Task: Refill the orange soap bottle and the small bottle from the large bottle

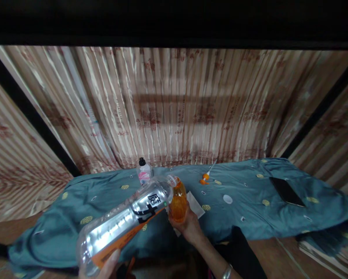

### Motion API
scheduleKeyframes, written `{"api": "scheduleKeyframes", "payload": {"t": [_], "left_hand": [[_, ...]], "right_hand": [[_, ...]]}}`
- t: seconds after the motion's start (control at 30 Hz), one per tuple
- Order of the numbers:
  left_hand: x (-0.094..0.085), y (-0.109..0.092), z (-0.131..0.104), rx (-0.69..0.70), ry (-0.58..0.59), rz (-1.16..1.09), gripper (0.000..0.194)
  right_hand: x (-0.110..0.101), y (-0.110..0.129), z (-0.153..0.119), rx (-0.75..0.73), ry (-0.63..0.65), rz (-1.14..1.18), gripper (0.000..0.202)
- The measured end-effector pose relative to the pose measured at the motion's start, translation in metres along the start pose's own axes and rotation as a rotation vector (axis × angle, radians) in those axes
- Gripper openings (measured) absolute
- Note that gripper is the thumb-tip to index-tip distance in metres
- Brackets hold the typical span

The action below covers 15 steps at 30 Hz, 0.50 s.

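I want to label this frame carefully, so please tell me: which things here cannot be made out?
Head view only:
- Left hand: cut off by the bottom edge; its grip on the big bottle is mostly unseen.
- Orange bottle: lower part hidden by the right hand; liquid flow not visible.
- Small bottle label: too small to read.
- Orange pump: too small for detail.

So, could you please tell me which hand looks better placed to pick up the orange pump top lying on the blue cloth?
Probably the right hand: it grips the orange bottle, nearer the pump top. The left hand supports the tilted clear bottle farther away.
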<state>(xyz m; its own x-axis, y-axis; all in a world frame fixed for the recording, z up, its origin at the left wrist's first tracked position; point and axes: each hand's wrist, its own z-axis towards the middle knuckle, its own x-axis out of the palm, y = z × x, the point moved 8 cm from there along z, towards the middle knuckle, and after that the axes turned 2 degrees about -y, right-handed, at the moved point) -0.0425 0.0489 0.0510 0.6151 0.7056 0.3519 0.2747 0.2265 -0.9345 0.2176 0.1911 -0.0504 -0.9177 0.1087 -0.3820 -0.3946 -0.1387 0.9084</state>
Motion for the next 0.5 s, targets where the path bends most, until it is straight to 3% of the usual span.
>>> {"api": "scheduleKeyframes", "payload": {"t": [0.13, 0.5], "left_hand": [[0.0013, -0.0005, 0.0011, 0.021, 0.016, 0.011, 0.105], [0.0013, -0.0009, 0.0090, 0.096, 0.055, -0.033, 0.084]], "right_hand": [[0.0013, -0.0008, 0.0001, -0.010, -0.001, 0.010, 0.062], [0.0012, -0.0031, 0.0008, -0.033, -0.011, -0.029, 0.064]]}}
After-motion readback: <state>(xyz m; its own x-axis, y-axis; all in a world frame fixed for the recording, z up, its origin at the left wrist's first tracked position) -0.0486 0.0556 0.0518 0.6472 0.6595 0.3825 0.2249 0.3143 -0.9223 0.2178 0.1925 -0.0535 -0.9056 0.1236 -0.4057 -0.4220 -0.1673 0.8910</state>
